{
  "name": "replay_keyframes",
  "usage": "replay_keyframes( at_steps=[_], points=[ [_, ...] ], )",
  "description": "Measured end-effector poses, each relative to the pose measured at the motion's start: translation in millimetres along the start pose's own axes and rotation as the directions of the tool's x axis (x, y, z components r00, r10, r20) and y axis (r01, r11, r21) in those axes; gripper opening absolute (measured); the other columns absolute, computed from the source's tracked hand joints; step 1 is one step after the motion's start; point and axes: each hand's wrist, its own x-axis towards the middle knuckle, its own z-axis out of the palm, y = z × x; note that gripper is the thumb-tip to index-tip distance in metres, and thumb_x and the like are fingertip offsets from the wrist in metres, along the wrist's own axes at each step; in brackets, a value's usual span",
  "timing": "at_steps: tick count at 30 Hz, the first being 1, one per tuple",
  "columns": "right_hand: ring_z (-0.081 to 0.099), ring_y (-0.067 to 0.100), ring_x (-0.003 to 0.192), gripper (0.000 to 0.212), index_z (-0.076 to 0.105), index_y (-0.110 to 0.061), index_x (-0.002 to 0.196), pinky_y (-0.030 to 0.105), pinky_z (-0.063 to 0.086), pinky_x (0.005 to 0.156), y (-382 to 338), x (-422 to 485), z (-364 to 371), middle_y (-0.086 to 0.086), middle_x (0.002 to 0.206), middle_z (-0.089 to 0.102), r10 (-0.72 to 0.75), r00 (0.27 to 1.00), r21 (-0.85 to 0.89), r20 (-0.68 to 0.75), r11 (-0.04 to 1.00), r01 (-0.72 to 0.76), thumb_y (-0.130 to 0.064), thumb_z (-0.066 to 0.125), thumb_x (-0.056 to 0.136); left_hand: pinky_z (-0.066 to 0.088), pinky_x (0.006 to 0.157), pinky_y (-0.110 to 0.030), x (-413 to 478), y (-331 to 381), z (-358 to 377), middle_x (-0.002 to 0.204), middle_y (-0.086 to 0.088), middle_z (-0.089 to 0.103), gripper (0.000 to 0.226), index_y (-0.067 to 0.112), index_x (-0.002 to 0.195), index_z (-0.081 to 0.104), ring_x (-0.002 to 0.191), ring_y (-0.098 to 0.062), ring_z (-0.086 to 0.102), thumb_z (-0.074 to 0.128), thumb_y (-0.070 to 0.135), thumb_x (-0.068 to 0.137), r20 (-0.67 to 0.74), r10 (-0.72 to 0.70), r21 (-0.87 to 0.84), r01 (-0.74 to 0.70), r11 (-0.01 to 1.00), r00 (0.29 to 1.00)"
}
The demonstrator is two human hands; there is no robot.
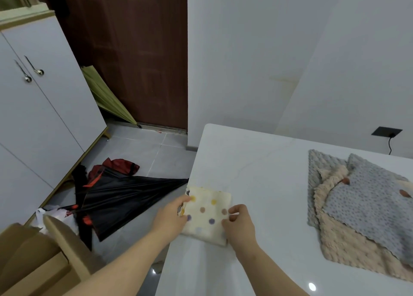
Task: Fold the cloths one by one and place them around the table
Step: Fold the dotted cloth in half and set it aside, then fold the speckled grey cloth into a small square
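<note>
A cream cloth with coloured dots (207, 210), folded into a small square, lies at the left edge of the white table (257, 161). My left hand (173, 213) grips its left edge, which sticks out slightly past the table edge. My right hand (239, 224) pinches the cloth's right edge with thumb and fingers. At the right of the table lies a pile of unfolded cloths: a grey dotted cloth (368, 206) on top, a beige fluffy cloth (348, 248) under it, and another grey cloth (321, 163) at the bottom.
On the floor left of the table lie a black and red umbrella (125, 197) and cardboard boxes (44, 262). A white cabinet (44, 117) stands at the left, with a green umbrella (105, 96) against a brown door (138, 54). A black socket (386, 131) sits on the wall.
</note>
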Motion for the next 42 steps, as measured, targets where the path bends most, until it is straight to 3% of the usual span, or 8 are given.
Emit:
replay_keyframes(
  at_steps=[6,14,25,32,35,37,40,42],
  points=[
    [0.044,0.013,0.064,0.017,0.040,-0.015,0.081,0.024,0.035,0.054,1,4,-2,-0.002,0.074,0.047,0.019,1.000,-0.071,-0.024,0.997,-0.020,0.001,0.043,0.080,0.034,0.075,-0.017,5,2,5,0.106,0.006,0.035,0.043,0.029,0.125,0.051,0.091,-0.008,0.043,0.061,0.015,0.085,-0.067,0.020,0.185,-0.007,0.983,0.998],
    [0.040,0.010,0.063,0.013,0.037,-0.015,0.079,0.021,0.033,0.054,-4,-9,-12,-0.003,0.074,0.043,0.031,0.997,0.009,-0.067,0.999,-0.031,-0.009,0.046,0.087,0.035,0.090,-0.022,-7,27,5,0.122,0.004,0.039,0.037,0.029,0.124,0.048,0.113,-0.016,0.036,0.049,0.020,0.088,-0.117,0.142,0.417,-0.081,0.905,0.983],
    [0.044,0.010,0.064,0.008,0.046,-0.013,0.095,0.021,0.035,0.054,24,-33,-85,-0.003,0.080,0.049,-0.002,0.978,0.056,-0.210,0.998,0.014,-0.013,0.050,0.089,0.041,0.090,-0.024,-36,91,66,0.127,0.006,0.044,0.028,0.026,0.118,0.053,0.104,-0.011,0.050,0.047,0.021,0.092,0.177,0.340,0.261,-0.377,0.888,0.924],
    [0.046,0.009,0.064,0.008,0.048,-0.014,0.096,0.022,0.038,0.055,62,-26,-183,-0.002,0.082,0.051,-0.054,0.955,0.051,-0.293,0.996,0.072,-0.012,0.050,0.088,0.043,0.087,-0.025,-62,153,154,0.110,0.005,0.051,0.027,0.026,0.116,0.055,0.097,-0.010,0.050,0.047,0.022,0.091,0.230,0.402,0.262,-0.454,0.852,0.886],
    [0.050,0.011,0.070,0.011,0.048,-0.015,0.097,0.023,0.039,0.058,84,-14,-238,0.001,0.086,0.054,-0.135,0.940,-0.058,-0.314,0.991,0.123,-0.013,0.050,0.087,0.043,0.089,-0.025,-69,183,207,0.111,0.003,0.053,0.027,0.024,0.113,0.057,0.105,-0.013,0.051,0.049,0.019,0.088,0.241,0.430,0.249,-0.484,0.839,0.870],
    [0.053,0.015,0.084,0.014,0.048,-0.018,0.101,0.025,0.041,0.065,101,-6,-276,0.000,0.096,0.054,-0.262,0.924,-0.278,-0.278,0.943,0.184,-0.016,0.050,0.087,0.043,0.086,-0.026,-73,199,241,0.102,0.002,0.057,0.026,0.023,0.107,0.061,0.102,-0.013,0.049,0.050,0.015,0.086,0.197,0.439,0.254,-0.478,0.841,0.877],
    [0.052,0.019,0.098,0.016,0.054,-0.019,0.102,0.029,0.042,0.073,126,1,-331,-0.002,0.099,0.054,-0.460,0.865,-0.637,-0.198,0.731,0.243,-0.018,0.053,0.087,0.040,0.086,-0.024,-78,219,288,0.100,0.004,0.058,0.026,0.024,0.106,0.063,0.106,-0.013,0.047,0.050,0.014,0.085,0.130,0.434,0.297,-0.452,0.841,0.892],
    [0.060,0.026,0.080,0.018,0.060,-0.019,0.087,0.032,0.044,0.063,142,9,-352,0.000,0.082,0.061,-0.591,0.793,-0.747,-0.147,0.592,0.302,-0.017,0.069,0.071,0.035,0.093,-0.022,-78,227,311,0.113,0.005,0.055,0.031,0.026,0.113,0.060,0.115,-0.013,0.042,0.051,0.016,0.085,0.135,0.465,0.346,-0.482,0.805,0.875]
  ],
)
